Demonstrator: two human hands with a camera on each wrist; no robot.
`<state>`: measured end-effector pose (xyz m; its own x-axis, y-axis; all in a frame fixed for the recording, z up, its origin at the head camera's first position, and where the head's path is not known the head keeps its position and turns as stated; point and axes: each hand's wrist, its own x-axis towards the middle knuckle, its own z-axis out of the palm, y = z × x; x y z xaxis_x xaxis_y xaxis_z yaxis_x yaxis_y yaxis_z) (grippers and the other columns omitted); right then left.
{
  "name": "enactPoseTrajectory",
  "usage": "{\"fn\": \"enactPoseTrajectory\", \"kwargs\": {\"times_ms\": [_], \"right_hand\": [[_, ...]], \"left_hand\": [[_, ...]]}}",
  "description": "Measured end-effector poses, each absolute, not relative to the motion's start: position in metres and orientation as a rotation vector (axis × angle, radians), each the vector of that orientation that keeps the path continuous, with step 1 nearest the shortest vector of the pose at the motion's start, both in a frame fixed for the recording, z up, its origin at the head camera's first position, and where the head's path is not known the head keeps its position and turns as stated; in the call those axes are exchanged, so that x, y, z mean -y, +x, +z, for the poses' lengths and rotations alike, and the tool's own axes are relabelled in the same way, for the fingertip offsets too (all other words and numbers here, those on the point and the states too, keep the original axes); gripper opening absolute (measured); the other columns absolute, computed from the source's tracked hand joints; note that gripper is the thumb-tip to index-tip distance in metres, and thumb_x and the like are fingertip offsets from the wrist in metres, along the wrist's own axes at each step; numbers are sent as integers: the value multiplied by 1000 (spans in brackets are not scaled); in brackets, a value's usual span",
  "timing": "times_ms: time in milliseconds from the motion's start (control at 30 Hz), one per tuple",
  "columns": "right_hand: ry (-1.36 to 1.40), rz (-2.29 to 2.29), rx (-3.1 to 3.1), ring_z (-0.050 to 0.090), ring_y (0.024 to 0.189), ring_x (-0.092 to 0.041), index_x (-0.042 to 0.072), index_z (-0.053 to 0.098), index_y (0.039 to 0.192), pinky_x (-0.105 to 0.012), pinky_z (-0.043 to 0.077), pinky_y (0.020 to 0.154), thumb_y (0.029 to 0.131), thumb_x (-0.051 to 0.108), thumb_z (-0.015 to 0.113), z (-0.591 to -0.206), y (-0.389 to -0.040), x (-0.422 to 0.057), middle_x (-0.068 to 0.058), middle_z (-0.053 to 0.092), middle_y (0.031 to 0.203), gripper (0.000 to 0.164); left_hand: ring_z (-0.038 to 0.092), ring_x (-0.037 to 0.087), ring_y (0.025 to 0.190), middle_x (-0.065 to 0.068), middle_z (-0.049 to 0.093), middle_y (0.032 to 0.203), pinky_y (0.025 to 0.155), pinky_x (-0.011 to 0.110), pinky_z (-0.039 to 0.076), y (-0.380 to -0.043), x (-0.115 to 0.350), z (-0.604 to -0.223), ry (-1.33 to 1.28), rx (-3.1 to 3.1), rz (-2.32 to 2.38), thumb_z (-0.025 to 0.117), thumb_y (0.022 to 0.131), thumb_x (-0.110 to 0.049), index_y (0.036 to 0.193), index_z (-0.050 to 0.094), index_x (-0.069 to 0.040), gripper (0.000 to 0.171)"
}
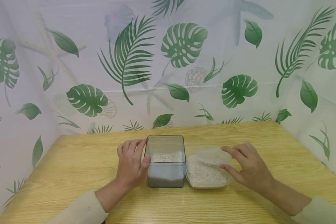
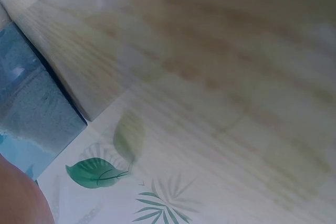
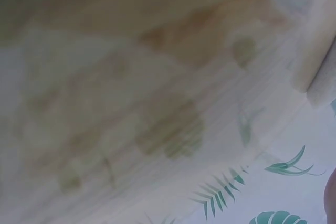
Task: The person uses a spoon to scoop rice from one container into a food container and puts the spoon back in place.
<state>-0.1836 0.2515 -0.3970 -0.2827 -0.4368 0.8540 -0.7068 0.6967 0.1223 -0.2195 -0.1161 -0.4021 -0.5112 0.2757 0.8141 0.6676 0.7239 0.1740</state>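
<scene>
In the head view, my left hand (image 1: 133, 163) holds the left side of a clear square plastic box (image 1: 166, 174), thumb by the front and fingers further back. Pale grains lie in the box, which shows at the left edge of the left wrist view, bluish there. Right beside it stands a shallow clear tub (image 1: 208, 185) heaped with pale, rice-like grains (image 1: 203, 171). Between thumb and fingers, my right hand (image 1: 249, 166) pinches a translucent whitish plastic piece (image 1: 212, 155), tilted above the tub's grains. Whether that piece is a scoop or a lid is unclear.
Both containers stand on a yellow wood-grain table (image 1: 84, 168). A white cloth (image 1: 207, 102) with green leaf prints hangs behind it and at both sides. Most of both wrist views is blurred.
</scene>
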Motion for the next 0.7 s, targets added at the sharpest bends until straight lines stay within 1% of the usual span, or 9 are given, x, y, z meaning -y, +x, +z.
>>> {"fn": "enactPoseTrajectory", "kwargs": {"times_ms": [233, 500, 700], "right_hand": [[913, 333, 1916, 43, 76, -17, 4, 72, 114, -27, 32, 73, 99, 51, 53, -397, -185, -252, -3, 56, 82, 53], [936, 317, 1879, 43, 75, -18, 3, 73, 111, -27, 33, 72, 101, 46, 53, -396, -184, -251, -3, 56, 81, 49], [931, 286, 1847, 44, 74, -19, 2, 73, 109, -27, 34, 71, 102, 42, 51, -394, -185, -250, -3, 56, 80, 46]], "left_hand": [[49, 34, 106, 19, 62, 115, 92, 56, 27, -219, 116, -402, -713, 2107, -611, 13, 103, -57, 125, 63, 4, 82], [49, 34, 107, 19, 61, 115, 93, 56, 26, -219, 116, -401, -717, 2114, -612, 14, 103, -56, 126, 63, 5, 81], [49, 34, 106, 18, 62, 114, 92, 57, 27, -219, 116, -402, -711, 2109, -610, 12, 103, -57, 125, 63, 4, 83]]}}
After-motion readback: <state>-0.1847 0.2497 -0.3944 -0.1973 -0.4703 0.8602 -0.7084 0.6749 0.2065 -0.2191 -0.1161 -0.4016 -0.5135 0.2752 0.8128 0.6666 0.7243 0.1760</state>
